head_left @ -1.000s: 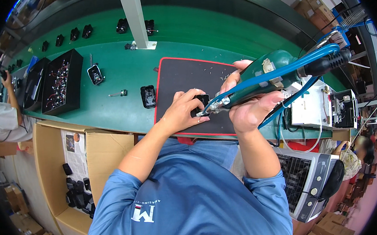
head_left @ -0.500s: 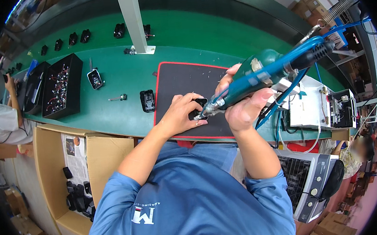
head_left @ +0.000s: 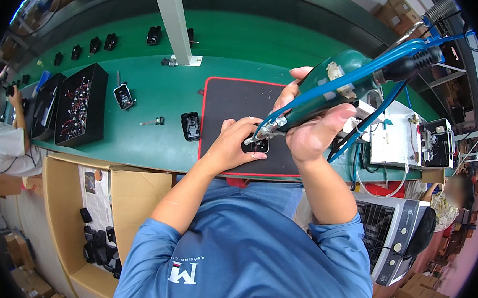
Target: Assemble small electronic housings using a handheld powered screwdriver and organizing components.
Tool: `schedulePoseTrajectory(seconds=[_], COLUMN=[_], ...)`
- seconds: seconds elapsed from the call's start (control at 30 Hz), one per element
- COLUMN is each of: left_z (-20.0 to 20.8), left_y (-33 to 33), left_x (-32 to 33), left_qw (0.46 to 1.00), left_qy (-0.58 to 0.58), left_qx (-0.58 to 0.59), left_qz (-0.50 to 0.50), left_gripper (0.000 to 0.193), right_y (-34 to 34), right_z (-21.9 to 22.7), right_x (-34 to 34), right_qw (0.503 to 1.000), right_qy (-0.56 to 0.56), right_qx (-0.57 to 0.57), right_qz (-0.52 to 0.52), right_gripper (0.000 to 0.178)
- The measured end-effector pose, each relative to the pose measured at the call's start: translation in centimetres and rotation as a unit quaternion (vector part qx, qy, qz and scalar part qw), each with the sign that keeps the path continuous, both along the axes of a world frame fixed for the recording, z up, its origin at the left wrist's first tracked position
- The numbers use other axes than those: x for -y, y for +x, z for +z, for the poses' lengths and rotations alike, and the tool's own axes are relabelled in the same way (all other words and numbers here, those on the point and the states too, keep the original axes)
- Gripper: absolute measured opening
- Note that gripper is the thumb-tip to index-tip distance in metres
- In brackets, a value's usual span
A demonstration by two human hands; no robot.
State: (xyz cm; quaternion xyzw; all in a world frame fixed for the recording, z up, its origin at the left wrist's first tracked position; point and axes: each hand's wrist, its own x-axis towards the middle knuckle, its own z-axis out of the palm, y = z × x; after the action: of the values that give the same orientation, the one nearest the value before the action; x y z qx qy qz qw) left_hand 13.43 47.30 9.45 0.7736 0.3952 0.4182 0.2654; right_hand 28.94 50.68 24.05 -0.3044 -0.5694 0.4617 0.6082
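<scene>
My left hand (head_left: 230,148) rests on the black mat (head_left: 230,102), fingers curled round a small black plastic housing (head_left: 260,146) with metal parts inside. In my right hand (head_left: 311,138) is a green power screwdriver (head_left: 319,100), held at a slant with its thin tip down at the left side of the housing. Part of the housing is hidden by my fingers and the tool. A blue hose (head_left: 350,77) runs along the screwdriver's body. Left of the mat lies another open black housing (head_left: 191,126).
A black box of small wired parts (head_left: 83,104) stands left on the green table. Nearer lie a white-rimmed housing (head_left: 124,96) and a small metal part (head_left: 153,122). A cardboard box (head_left: 142,194) holds black pieces. White equipment (head_left: 388,141) stands right. A grey post (head_left: 174,26) rises behind.
The screwdriver's tip has shifted slightly up and left over the housing, and more of the housing's inside shows. My left hand still holds it. The whole view has shifted slightly.
</scene>
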Motion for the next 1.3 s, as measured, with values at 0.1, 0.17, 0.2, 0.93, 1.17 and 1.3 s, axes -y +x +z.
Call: schedulePoseTrajectory(seconds=[0.1, 0.17, 0.2, 0.93, 1.17, 1.3], left_z=[-0.1, -0.2, -0.3, 3.4, 4.9, 0.5], left_y=[0.0, 0.0, 0.0, -1.1, -5.8, -7.8], left_x=[0.0, 0.1, 0.2, -3.2, -21.2, -26.4], left_qw=[1.000, 1.000, 1.000, 0.995, 0.965, 0.963], left_qy=[0.012, 0.011, 0.011, 0.021, 0.003, -0.044], left_qx=[0.000, 0.005, 0.000, -0.097, -0.243, -0.238], left_qz=[0.000, 0.002, 0.003, -0.017, 0.093, 0.121], left_gripper=[0.056, 0.054, 0.054, 0.085, 0.090, 0.090], right_y=[-0.2, -0.2, -0.2, 3.0, 5.2, 5.9], right_z=[-0.8, -1.0, -1.0, 8.1, 5.2, 2.2], right_x=[0.1, 0.2, 0.3, -0.6, 0.9, 1.5], right_qw=[1.000, 1.000, 1.000, 0.986, 0.997, 0.999], right_qy=[0.003, -0.002, -0.006, 0.091, 0.054, 0.014], right_qx=[-0.018, -0.018, -0.017, -0.138, -0.017, -0.010], right_qz=[-0.004, -0.003, -0.003, 0.019, -0.061, -0.040], right_gripper=[0.112, 0.112, 0.113, 0.104, 0.091, 0.095])
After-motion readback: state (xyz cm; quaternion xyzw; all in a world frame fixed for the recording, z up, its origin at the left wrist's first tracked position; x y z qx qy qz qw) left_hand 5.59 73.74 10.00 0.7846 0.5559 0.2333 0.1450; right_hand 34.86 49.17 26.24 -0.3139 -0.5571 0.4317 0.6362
